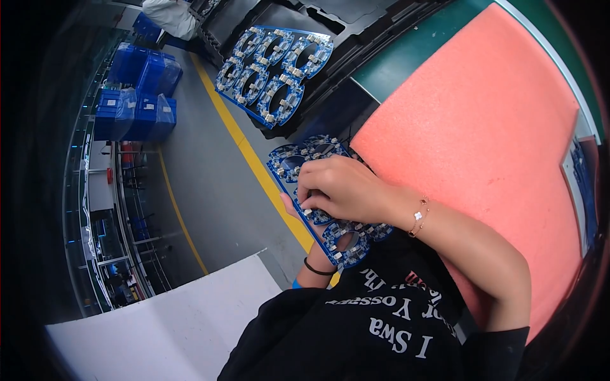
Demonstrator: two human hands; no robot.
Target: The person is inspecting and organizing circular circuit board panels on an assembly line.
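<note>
- The grey floor [216,203] has yellow lines on it.
- A big pink sheet [470,127] lies on the right, on a green top.
- A white table [184,317] is at the lower left.
- Blue boxes [152,70] are piled at the far left, some with clear plastic on them.
- A black tray [381,44] is up top, with one blue board [289,76] full of rings on it.
- The held board [319,218] is in front of the person, just left of the pink sheet, and tilted.
- The right hand [340,184] is over the held board, fingers bent close together. I cannot tell if they pinch a small part.
- The left hand [290,207] holds the held board from below, mostly hidden.
- A thin bracelet [418,217] circles the right wrist.
</note>
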